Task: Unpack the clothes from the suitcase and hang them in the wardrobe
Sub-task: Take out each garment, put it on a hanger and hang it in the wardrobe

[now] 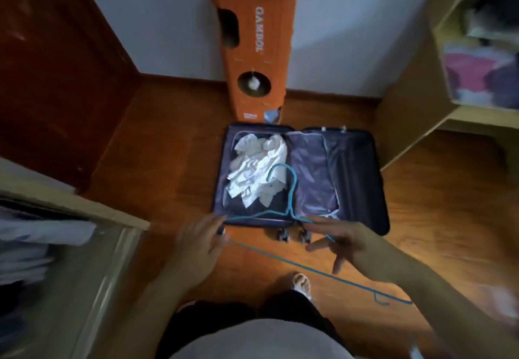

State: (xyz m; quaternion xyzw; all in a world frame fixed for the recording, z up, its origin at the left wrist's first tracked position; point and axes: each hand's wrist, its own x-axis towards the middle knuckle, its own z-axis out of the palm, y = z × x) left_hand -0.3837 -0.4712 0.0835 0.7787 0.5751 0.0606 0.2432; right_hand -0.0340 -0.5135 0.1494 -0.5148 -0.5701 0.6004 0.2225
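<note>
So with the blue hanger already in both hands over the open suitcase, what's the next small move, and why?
Probably free the right hand and reach for the crumpled white garment in the dark open suitcase's left half. The thin blue wire hanger is empty, the left hand already holds one end, and the garment lies unpacked.

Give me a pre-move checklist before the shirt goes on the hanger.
1. Suitcase open flat on the floor: ok.
2. White shirt reachable in the left half, nothing on top of it: ok.
3. Blue hanger in hand: ok, left hand holds one end, right hand is at the other.
4. Right hand's grip firm: cannot tell, fingers are spread.
5. Shirt laid out ready for hanging: not ok, it is crumpled.
6. Wardrobe rail free: cannot tell.
</note>
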